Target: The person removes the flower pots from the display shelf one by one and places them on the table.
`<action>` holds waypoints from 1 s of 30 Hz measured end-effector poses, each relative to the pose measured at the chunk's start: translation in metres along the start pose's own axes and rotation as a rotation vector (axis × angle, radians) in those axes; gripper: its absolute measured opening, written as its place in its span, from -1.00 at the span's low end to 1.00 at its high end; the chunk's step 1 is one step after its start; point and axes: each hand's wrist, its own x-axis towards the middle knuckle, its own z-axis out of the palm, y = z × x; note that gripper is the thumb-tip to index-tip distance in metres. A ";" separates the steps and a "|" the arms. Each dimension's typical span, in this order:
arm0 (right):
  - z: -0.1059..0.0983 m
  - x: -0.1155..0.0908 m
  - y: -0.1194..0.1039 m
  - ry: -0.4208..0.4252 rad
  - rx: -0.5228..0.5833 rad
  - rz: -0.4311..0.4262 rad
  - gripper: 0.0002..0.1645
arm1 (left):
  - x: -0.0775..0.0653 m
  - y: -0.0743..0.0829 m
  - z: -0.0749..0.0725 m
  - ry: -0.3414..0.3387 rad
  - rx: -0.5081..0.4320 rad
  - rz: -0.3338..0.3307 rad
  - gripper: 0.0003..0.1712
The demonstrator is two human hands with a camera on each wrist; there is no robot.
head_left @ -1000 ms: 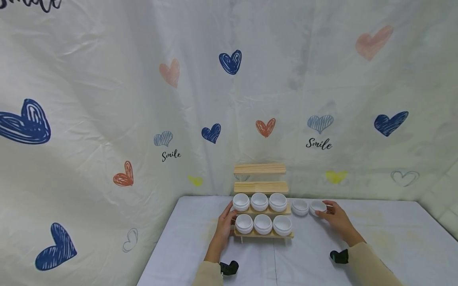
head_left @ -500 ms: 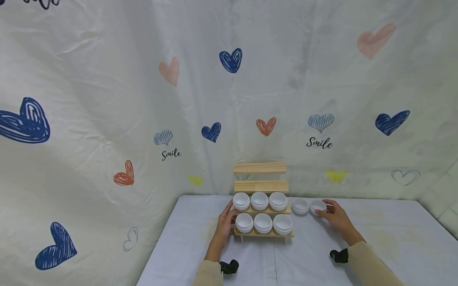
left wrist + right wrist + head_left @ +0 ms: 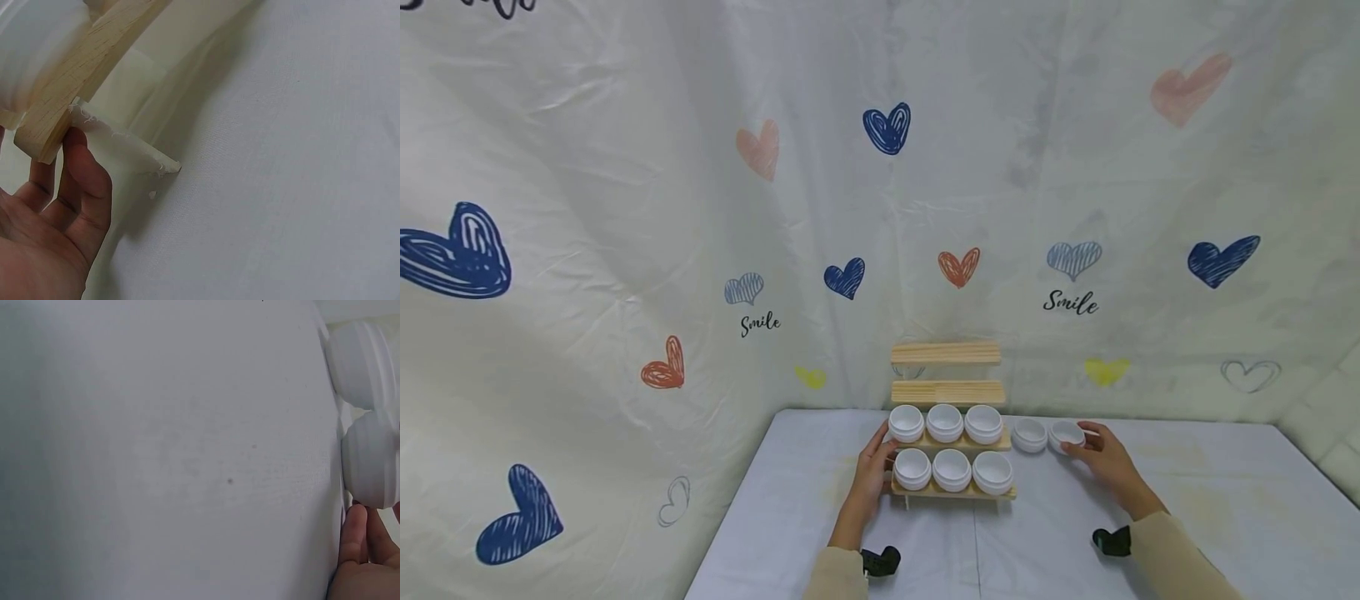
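Note:
A tiered wooden rack point(image 3: 955, 493) stands on the table, its two lower shelves bearing several small white bowls point(image 3: 951, 469). My left hand point(image 3: 870, 475) grips the rack's left side. In the left wrist view, that hand's fingers point(image 3: 90, 178) curl against the end of a wooden shelf point(image 3: 81, 75). To the right of the rack, my right hand point(image 3: 1103, 463) holds a white bowl point(image 3: 1066, 433) between thumb and fingers. Another white bowl point(image 3: 1028, 435) sits between it and the rack. From the right wrist, the held bowl point(image 3: 372, 459) appears at the right edge, partly cut off.
Two upper shelves point(image 3: 947, 392) of the rack carry nothing. A white cloth point(image 3: 1045, 533) covers the table. Behind it hangs a white curtain point(image 3: 1000, 192) printed with hearts. Dark wrist devices point(image 3: 881, 562) sit at both sleeves.

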 end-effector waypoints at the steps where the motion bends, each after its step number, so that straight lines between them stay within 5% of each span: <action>1: 0.000 0.000 0.000 -0.002 0.004 0.001 0.18 | 0.000 0.000 0.000 0.000 0.000 -0.002 -0.30; 12: -0.001 -0.008 -0.008 0.022 0.082 0.064 0.15 | 0.001 0.000 -0.001 0.003 -0.004 -0.025 -0.29; 18: 0.003 -0.014 -0.015 0.210 0.095 0.039 -0.03 | 0.001 -0.002 0.000 0.002 -0.005 -0.027 -0.29; 24: 0.015 -0.026 -0.047 0.389 0.118 -0.008 -0.24 | 0.001 -0.001 0.000 0.004 -0.009 -0.022 -0.29; 30: 0.030 -0.041 -0.079 0.319 0.120 -0.097 -0.33 | 0.001 -0.001 -0.001 -0.004 -0.009 -0.018 -0.30</action>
